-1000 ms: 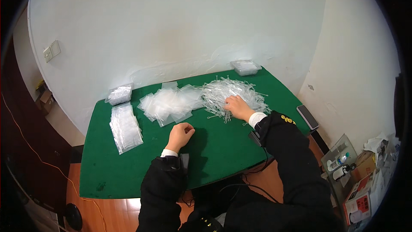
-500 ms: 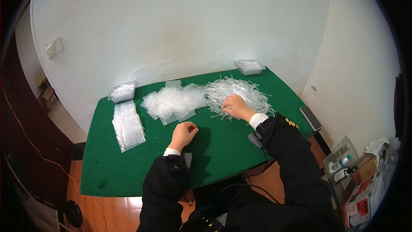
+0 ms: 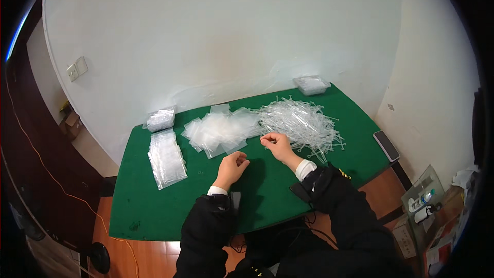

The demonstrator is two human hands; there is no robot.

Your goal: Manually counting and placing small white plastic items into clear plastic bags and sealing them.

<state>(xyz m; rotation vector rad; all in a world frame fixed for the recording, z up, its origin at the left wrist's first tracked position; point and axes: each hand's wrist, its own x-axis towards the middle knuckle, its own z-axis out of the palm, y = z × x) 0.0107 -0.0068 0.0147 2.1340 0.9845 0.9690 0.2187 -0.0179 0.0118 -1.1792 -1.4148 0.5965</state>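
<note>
My right hand (image 3: 278, 145) is just off the near left side of a heap of thin clear plastic sticks with small looped ends (image 3: 298, 121). Its thumb and fingertips are pinched together, and whatever is between them is too small to make out. Lower and to the left, my left hand (image 3: 231, 169) hovers above the green cloth with its fingers curled in toward the thumb; its grip is hidden from view. Just beyond it lies a loose pile of small clear plastic bags (image 3: 221, 131).
On the green table (image 3: 170, 211), a row of overlapping filled clear bags (image 3: 167, 162) lies at the left, below a clear packed tub (image 3: 160, 119). Another clear tub (image 3: 312, 85) stands at the back right. A dark phone-like device (image 3: 386, 145) rests by the right edge.
My right hand has drawn back from the stick heap, toward my left hand, with its fingers pinched. My left hand stays curled near the bags. The whole view has shifted slightly.
</note>
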